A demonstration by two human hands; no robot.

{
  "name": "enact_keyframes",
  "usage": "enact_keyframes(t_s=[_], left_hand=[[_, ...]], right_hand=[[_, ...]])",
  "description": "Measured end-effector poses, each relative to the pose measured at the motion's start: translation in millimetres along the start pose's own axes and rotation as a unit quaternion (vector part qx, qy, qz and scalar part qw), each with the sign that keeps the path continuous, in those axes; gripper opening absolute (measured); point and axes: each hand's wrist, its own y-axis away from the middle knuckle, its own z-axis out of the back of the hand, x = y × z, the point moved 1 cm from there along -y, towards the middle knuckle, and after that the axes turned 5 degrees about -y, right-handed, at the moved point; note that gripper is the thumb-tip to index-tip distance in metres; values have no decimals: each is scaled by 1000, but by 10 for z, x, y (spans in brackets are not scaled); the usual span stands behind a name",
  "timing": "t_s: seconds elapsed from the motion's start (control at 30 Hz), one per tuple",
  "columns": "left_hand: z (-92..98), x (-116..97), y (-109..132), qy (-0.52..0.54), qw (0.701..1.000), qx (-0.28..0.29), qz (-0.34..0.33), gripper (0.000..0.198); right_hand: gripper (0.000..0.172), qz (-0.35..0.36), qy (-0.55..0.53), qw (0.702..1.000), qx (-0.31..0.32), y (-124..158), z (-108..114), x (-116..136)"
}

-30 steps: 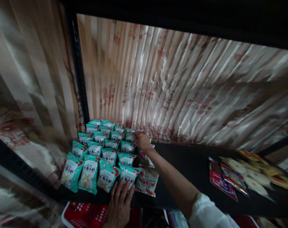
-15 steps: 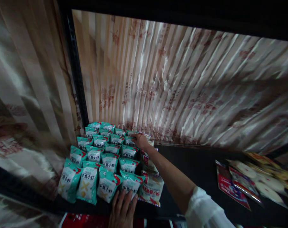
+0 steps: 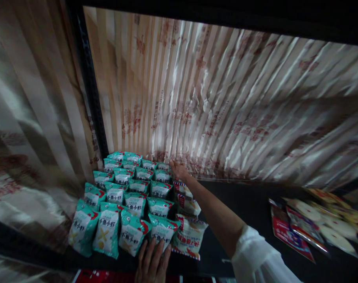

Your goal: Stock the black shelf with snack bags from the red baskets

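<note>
Several teal snack bags [image 3: 128,196] stand in rows on the left end of a dark shelf [image 3: 240,208]. Beside them runs a column of white and red snack bags [image 3: 188,236]. My left hand [image 3: 152,261] lies flat with fingers stretched against the front teal bag [image 3: 161,232]. My right hand [image 3: 178,169] reaches deep to the back of the shelf, touching the rearmost bags by the striped backing; its fingers are curled, and what they hold is hidden.
A striped, red-printed foil backing [image 3: 226,102] covers the rear and left side. A black upright post [image 3: 89,90] stands at the left. Flat red and yellow packets [image 3: 309,226] lie at the right end of the shelf.
My right hand has pushed a little farther back and upward toward the backing. The view has shifted down and right; the red basket below has almost left the picture.
</note>
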Motion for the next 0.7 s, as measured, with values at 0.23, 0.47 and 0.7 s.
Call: enact_keyframes(t_s=[0.23, 0.47, 0.7], left_hand=[[-37, -27, -84, 3, 999, -48, 6, 25], [-64, -22, 20, -9, 999, -29, 11, 25], [-21, 7, 78, 9, 1000, 17, 8, 26]], right_hand=[[53, 9, -16, 999, 45, -127, -95, -39], [54, -8, -59, 996, 60, -187, -167, 14], [48, -71, -121, 990, 20, -209, -123, -158]])
